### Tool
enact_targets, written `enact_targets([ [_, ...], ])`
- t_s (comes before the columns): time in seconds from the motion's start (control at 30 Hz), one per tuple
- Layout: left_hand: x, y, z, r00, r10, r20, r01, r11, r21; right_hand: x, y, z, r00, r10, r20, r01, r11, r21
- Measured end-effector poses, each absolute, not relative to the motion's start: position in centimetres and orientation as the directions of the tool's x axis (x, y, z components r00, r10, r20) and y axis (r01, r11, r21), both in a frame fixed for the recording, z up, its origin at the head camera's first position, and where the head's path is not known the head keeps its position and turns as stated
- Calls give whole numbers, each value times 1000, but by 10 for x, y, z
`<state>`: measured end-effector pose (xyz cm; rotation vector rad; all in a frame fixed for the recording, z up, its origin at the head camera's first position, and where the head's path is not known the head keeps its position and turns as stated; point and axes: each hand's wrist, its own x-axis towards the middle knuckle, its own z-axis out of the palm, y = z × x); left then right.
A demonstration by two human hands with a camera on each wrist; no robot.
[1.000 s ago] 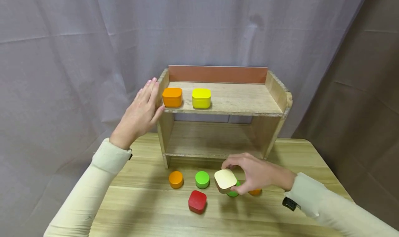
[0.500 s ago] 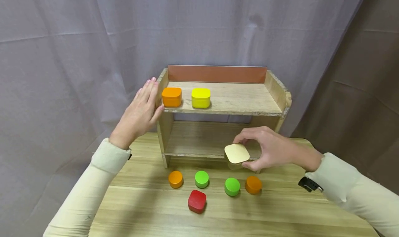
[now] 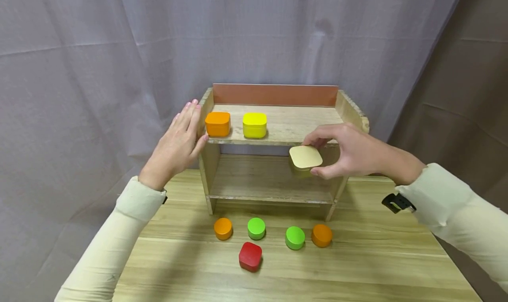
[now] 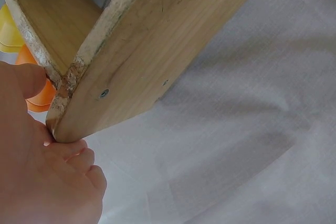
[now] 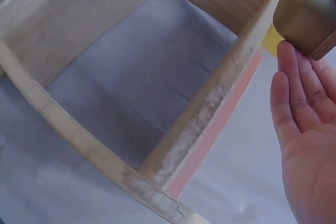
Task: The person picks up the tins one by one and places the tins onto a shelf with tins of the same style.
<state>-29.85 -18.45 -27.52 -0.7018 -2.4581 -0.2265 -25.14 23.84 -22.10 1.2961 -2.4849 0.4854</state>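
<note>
My right hand [image 3: 349, 154] pinches a small gold square box [image 3: 305, 157] by its sides, thumb in front and fingers behind, in front of the shelf's upper board. Its rounded body [image 5: 307, 17] shows in the right wrist view. My left hand [image 3: 176, 141] lies with straight fingers along the left side of the wooden shelf [image 3: 274, 176]; its thumb is at the front edge. In the left wrist view the fingers meet the panel's corner. On the upper board stand an orange square box [image 3: 218, 124], just inside that panel, and a yellow one [image 3: 255, 125].
On the table [image 3: 190, 266] before the shelf lie an orange round box [image 3: 223, 229], a green round box [image 3: 256, 229], a second green one [image 3: 295, 237] and a second orange one [image 3: 322, 235]. A red square box [image 3: 250, 256] lies nearer. A grey curtain [image 3: 99, 72] hangs behind.
My right hand has lifted the gold box from above the table up to the height of the upper board, moving slightly right. The left hand stays on the shelf's side.
</note>
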Motion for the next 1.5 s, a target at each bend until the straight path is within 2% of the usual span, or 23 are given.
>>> enact_targets([
  [0.3,-299,-185,-275,-699,435,567,529,848,2,-273,232,-204,-603,-669,434,-782,605,-154],
  [0.97,-299,-183,-277,-700,430,570,528,849,8,-314,218,-199,-765,-517,384,-635,705,-316],
  [1.5,-297,-180,-277,-712,426,558,524,851,18,-329,222,-210,-787,-493,370,-607,724,-326],
])
